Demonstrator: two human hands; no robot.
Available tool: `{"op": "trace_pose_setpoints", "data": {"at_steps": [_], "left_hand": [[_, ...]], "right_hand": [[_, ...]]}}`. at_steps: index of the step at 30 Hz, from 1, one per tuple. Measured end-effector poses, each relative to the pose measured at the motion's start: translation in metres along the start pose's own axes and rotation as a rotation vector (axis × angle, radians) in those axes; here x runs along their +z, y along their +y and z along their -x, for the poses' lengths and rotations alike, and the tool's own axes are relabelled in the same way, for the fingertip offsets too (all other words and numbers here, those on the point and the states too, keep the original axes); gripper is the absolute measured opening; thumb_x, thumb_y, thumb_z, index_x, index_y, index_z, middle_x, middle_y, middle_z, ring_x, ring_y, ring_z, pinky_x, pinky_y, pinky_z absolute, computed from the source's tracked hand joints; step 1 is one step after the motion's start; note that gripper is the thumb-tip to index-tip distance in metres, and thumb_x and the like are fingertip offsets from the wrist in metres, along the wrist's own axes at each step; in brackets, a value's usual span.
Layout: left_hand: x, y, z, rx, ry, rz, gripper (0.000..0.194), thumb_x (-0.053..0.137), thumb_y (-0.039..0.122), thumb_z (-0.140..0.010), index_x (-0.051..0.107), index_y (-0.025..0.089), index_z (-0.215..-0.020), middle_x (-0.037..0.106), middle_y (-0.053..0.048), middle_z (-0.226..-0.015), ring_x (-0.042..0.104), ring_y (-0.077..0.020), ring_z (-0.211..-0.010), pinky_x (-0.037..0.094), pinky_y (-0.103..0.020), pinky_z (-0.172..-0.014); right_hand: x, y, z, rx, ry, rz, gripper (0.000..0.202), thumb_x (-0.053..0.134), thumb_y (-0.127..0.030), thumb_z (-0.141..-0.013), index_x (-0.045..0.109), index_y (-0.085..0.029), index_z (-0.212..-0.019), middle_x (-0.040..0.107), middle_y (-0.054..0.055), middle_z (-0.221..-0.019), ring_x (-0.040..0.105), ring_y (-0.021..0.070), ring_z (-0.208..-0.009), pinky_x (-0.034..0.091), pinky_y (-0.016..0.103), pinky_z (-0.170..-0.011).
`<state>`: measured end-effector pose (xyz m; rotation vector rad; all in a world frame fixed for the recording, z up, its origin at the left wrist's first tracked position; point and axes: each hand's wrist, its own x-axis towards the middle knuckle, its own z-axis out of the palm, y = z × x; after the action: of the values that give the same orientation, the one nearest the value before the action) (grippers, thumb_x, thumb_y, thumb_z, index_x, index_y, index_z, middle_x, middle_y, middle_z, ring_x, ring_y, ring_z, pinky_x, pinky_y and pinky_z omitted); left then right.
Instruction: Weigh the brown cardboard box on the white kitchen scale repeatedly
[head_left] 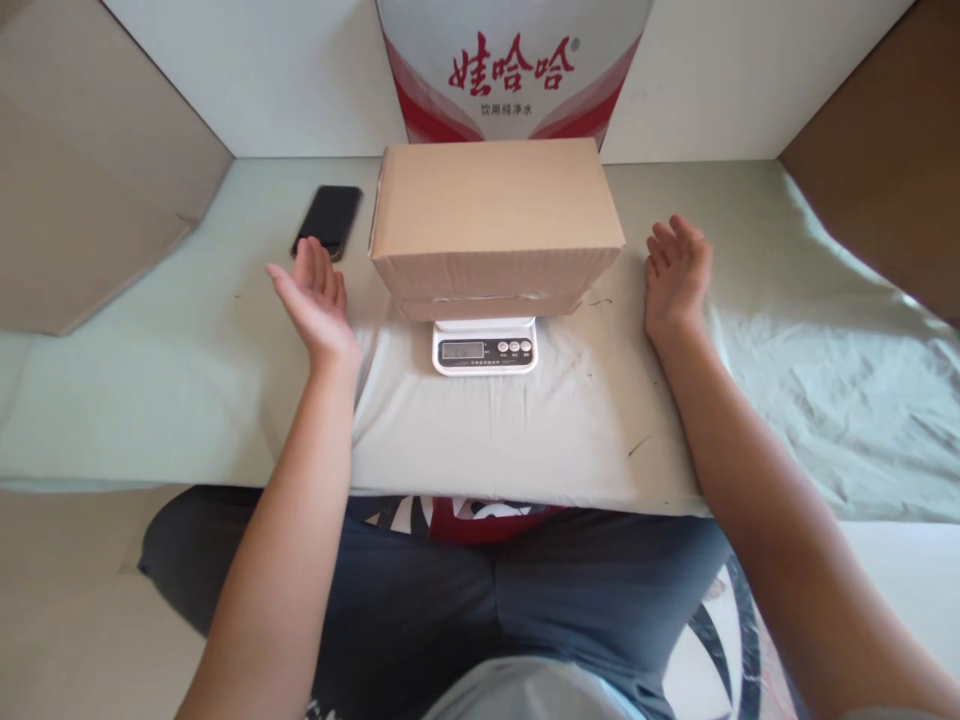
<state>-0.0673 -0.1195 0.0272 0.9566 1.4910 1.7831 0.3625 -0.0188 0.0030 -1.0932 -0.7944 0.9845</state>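
A closed brown cardboard box (495, 205) rests on a white digital kitchen scale (485, 368), covering most of it; only the front with its small display and several buttons shows. What the display reads is too faint to make out. My left hand (319, 310) is left of the box, apart from it, palm turned up and fingers spread, holding nothing. Just beyond its fingertips lies a black smartphone (330, 215). To the right of the box, my right hand (677, 280) lies on its edge, fingers loosely curled but apart, and nothing is in it.
A pale green cloth (570, 430) covers the low surface. Behind the box stands a white and red carton (517, 70) with Chinese lettering against a white wall. Large cardboard panels (90, 170) stand at the left and right (892, 150).
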Motion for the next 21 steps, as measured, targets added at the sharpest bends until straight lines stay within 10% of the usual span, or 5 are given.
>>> {"op": "trace_pose_setpoints", "data": {"at_steps": [8, 21], "left_hand": [[0.0, -0.006, -0.009, -0.037, -0.014, 0.032, 0.091, -0.01, 0.064, -0.111, 0.058, 0.033, -0.163, 0.037, 0.0, -0.188, 0.027, -0.018, -0.176, 0.026, -0.044, -0.141], [0.006, -0.007, -0.008, -0.037, 0.023, 0.187, 0.11, -0.023, 0.07, -0.105, 0.037, 0.007, -0.173, 0.032, -0.016, -0.19, 0.034, -0.0179, -0.176, 0.031, -0.031, -0.139]], "right_hand": [[0.0, 0.002, 0.001, -0.01, -0.012, 0.014, 0.046, 0.05, -0.06, -0.094, 0.074, -0.035, -0.124, 0.073, 0.006, -0.159, 0.063, 0.0252, -0.156, 0.032, 0.05, -0.143], [0.005, -0.002, 0.013, -0.05, -0.066, 0.021, 0.057, 0.054, -0.069, -0.091, 0.067, -0.03, -0.131, 0.069, 0.009, -0.159, 0.059, 0.0272, -0.155, 0.029, 0.048, -0.142]]}}
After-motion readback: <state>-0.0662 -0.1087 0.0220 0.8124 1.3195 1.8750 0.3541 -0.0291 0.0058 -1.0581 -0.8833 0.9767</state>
